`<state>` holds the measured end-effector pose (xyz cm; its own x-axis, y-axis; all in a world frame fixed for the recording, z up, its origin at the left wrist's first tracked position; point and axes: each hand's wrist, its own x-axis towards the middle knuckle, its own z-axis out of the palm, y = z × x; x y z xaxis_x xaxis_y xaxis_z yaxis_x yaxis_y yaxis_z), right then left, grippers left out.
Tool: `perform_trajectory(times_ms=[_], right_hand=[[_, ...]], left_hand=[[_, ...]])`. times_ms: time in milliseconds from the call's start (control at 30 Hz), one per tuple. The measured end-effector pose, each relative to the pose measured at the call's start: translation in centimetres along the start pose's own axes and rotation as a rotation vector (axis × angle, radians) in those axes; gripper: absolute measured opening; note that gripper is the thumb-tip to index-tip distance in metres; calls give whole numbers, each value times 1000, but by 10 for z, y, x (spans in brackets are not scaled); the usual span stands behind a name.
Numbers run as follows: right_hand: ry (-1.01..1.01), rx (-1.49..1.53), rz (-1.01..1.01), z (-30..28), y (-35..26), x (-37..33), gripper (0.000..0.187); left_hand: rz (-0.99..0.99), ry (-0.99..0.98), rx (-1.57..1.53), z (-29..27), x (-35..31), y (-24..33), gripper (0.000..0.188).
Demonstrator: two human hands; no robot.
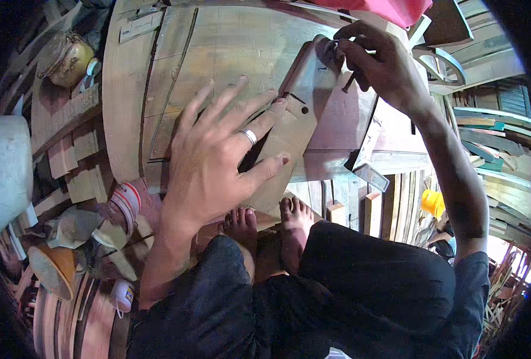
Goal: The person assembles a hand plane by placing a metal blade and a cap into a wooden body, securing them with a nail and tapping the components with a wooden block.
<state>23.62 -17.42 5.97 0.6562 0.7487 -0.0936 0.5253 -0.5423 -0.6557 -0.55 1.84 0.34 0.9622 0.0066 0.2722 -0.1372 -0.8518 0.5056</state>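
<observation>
My left hand (pixel 223 149), a ring on one finger, lies with fingers spread over the near left edge of a long wooden piece (pixel 289 131). A dark round hole and a short dark mark show on that piece. Over its far end, my right hand (pixel 376 66) is closed in a pinch on a small dark metal object (pixel 335 49), partly hidden by the fingers. From beneath those fingers a thin dark nail-like shaft (pixel 348 82) sticks out. Both hands are above a broad wooden panel (pixel 229 42).
A metal-edged tool (pixel 371 177) lies at the panel's near right edge. On the left are a pale plastic container (pixel 5 167), an orange cone-shaped vessel (pixel 53 272) and a white cup (pixel 122 296). Stacked boards (pixel 499 143) and a yellow container (pixel 433 203) stand right. My bare feet are close below.
</observation>
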Motion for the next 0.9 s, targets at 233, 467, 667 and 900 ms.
perform_trajectory(times_ms=[233,467,667,900], right_hand=[[63,-101,-168,8,20,6,20],[90,-228,-287,30,-12,-18,17],[184,-157,-292,9,11,4,20],[116,-180,-202,-3,15,8,10]], left_hand=[[-7,0,5,-2,1,2,64],[-23,-5,8,-1,-2,-1,61],[11,2,7,-1,2,1,65],[8,1,10,-2,3,2,67]])
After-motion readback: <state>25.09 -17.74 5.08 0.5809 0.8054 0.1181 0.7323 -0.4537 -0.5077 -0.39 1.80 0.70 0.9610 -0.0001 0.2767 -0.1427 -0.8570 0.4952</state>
